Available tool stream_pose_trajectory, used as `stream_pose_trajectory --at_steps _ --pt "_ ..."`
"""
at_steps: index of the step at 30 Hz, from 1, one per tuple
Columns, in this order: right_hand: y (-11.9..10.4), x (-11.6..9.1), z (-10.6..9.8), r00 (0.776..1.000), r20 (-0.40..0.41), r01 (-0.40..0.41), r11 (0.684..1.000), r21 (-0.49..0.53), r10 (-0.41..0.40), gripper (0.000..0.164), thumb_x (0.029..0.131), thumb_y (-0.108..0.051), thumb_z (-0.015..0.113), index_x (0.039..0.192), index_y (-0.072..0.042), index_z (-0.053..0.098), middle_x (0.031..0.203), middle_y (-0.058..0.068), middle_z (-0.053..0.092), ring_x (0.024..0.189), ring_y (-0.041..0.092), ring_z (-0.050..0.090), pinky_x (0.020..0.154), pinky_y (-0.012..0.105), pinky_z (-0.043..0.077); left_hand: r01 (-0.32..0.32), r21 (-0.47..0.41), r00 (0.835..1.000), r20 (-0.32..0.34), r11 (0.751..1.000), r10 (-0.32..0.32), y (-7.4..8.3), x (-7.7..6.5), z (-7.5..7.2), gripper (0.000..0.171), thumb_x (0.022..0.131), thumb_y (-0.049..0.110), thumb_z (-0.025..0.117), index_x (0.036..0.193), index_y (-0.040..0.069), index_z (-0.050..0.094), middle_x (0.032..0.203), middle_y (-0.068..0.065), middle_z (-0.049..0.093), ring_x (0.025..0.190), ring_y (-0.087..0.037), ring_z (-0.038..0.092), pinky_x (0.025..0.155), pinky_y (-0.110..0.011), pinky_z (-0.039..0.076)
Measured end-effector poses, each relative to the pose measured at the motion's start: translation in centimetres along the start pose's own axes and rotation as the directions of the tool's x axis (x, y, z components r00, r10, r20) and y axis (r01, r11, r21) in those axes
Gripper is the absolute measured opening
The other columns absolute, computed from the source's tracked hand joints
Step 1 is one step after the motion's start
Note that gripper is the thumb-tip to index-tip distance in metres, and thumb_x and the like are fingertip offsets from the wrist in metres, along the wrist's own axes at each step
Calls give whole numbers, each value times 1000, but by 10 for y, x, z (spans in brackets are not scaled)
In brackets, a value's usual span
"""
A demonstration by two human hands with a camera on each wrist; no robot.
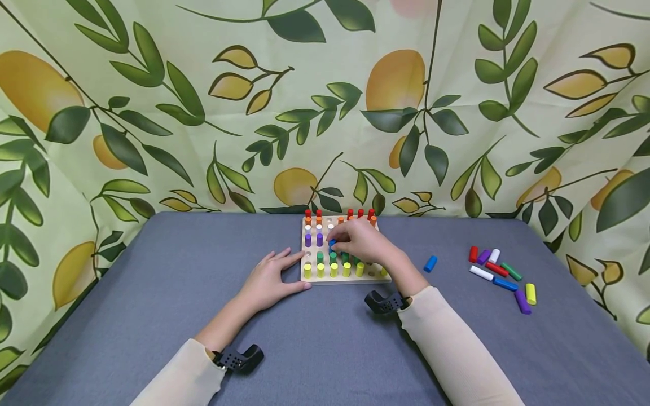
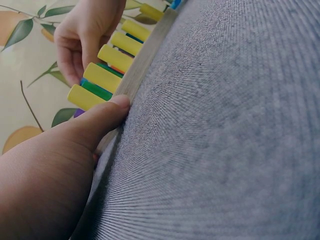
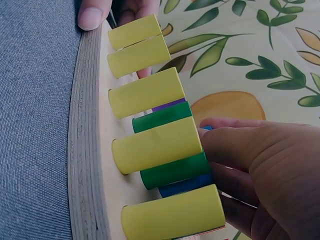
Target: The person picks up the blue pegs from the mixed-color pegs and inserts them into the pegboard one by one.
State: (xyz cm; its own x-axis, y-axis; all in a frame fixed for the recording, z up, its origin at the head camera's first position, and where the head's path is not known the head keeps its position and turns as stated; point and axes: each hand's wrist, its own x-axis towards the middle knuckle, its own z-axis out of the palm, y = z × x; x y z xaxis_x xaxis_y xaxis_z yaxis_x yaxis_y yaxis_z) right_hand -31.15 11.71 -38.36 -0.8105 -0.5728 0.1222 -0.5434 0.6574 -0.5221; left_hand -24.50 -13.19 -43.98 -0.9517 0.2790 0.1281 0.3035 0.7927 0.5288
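Observation:
A wooden peg board holds rows of red, orange, white, purple, blue, green and yellow pegs. Over its middle, my right hand pinches a blue peg between thumb and fingers. Whether that peg's lower end sits in a hole cannot be seen. At the board's left front corner rests my left hand, fingers extended along the left side. The left thumb presses against the front edge. Yellow pegs stand along the front row, with green pegs behind them in the right wrist view.
A single blue peg lies right of the board. Farther right is a loose group of pegs, including a green peg, a yellow peg and a purple peg. Grey cloth covers the table; a leaf-patterned curtain hangs behind.

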Motion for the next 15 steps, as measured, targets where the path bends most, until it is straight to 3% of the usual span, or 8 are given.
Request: stream_pose_trajectory --at_steps 7,15 --pt "1 1 2 1000 2 26 998 -54 -26 11 91 -15 76 102 -15 79 95 -2 77 80 7 64 77 28 56 -3 5 1000 -2 1000 3 1 0 0 73 83 52 79 146 22 57 153 -21 50 145 -49 39 117 -68 30" --pt "-1 2 3 1000 23 -18 997 -73 19 15 92 -17 75 106 -15 80 99 -2 78 85 9 64 80 28 56 -14 2 1000 0 1000 14 1 0 0 73 83 52 79 146 21 57 153 -20 51 147 -41 42 120 -65 28"
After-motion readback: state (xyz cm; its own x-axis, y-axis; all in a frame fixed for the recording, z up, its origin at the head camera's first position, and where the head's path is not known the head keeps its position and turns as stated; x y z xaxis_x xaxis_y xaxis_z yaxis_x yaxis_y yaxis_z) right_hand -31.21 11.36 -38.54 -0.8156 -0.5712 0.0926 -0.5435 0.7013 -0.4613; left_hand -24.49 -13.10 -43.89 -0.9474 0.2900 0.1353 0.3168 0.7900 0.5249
